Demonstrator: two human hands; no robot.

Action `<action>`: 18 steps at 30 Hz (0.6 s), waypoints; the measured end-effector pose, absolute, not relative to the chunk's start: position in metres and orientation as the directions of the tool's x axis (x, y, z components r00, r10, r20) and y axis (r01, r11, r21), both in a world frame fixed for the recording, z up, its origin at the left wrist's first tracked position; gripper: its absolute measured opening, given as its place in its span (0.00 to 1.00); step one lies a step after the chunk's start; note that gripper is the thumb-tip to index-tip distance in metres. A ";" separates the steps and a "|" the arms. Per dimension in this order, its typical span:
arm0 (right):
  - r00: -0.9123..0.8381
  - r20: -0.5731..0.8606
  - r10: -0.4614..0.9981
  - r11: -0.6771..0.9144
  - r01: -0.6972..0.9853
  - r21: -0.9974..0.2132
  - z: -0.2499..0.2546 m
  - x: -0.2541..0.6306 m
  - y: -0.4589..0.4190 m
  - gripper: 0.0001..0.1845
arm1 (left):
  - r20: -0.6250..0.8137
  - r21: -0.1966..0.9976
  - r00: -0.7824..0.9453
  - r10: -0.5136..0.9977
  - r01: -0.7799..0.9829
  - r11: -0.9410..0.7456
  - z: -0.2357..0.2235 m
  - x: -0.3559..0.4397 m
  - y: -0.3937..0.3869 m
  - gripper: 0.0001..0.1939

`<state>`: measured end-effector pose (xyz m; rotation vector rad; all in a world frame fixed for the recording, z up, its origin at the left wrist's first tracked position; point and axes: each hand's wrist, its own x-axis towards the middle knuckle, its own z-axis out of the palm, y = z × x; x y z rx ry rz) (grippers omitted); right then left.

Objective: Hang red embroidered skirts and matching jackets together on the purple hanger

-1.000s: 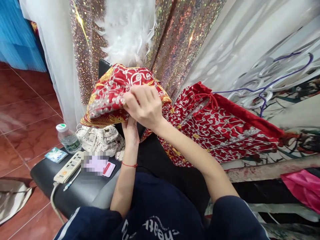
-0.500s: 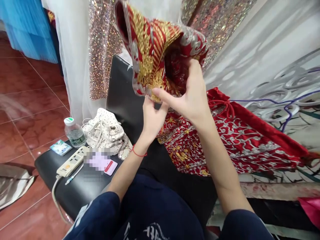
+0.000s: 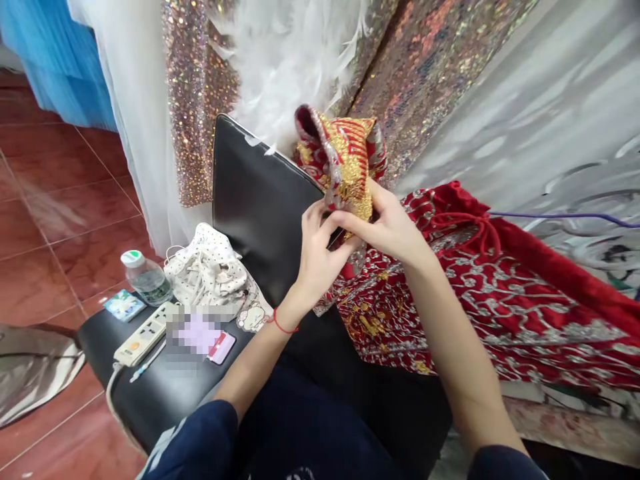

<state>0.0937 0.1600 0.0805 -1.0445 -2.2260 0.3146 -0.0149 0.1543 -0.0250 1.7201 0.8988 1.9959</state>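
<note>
A small red garment with gold and silver embroidery (image 3: 353, 150) is bunched up in front of me, one round opening facing up and left. My left hand (image 3: 323, 250) pinches its lower edge, thumb and fingers drawn together. My right hand (image 3: 393, 223) grips the same garment from the right, its thumb meeting the left hand. The right fingertips are partly hidden by the cloth. Below and to the right spreads a red velvet skirt (image 3: 450, 280) with silver vine embroidery and a tied drawstring.
A black chair (image 3: 260, 180) stands behind the hands. On a black seat at left lie a power strip (image 3: 145, 337), a phone (image 3: 220, 348), a water bottle (image 3: 147, 277), a small blue packet (image 3: 124, 305) and a white dotted cloth bag (image 3: 205, 267). White feathers (image 3: 290, 67) and sequined fabric (image 3: 193, 100) hang behind.
Both hands have lowered the embroidered garment toward me and slightly right. It is now folded smaller, with its wide opening no longer facing me. White feathers behind have come into view.
</note>
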 end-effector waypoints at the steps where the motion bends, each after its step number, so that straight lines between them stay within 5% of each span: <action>1: -0.480 0.459 0.748 0.663 0.573 -0.481 0.079 0.099 0.163 0.32 | 0.750 0.659 -0.197 0.631 0.140 -0.739 -0.025 -0.015 0.155 0.12; 7: -0.516 0.463 0.720 0.692 0.496 -0.524 0.077 0.122 0.167 0.42 | 0.758 0.648 -0.100 0.644 0.231 -0.726 -0.015 -0.012 0.152 0.07; 13: -0.505 0.440 0.743 0.662 0.456 -0.595 0.092 0.160 0.182 0.29 | 0.746 0.643 0.009 0.666 0.252 -0.723 0.024 0.000 0.152 0.05; 18: -0.281 0.446 0.850 0.471 0.785 -0.403 0.116 0.217 0.219 0.21 | 0.666 0.746 -0.207 0.717 0.176 -0.642 0.055 0.007 0.168 0.10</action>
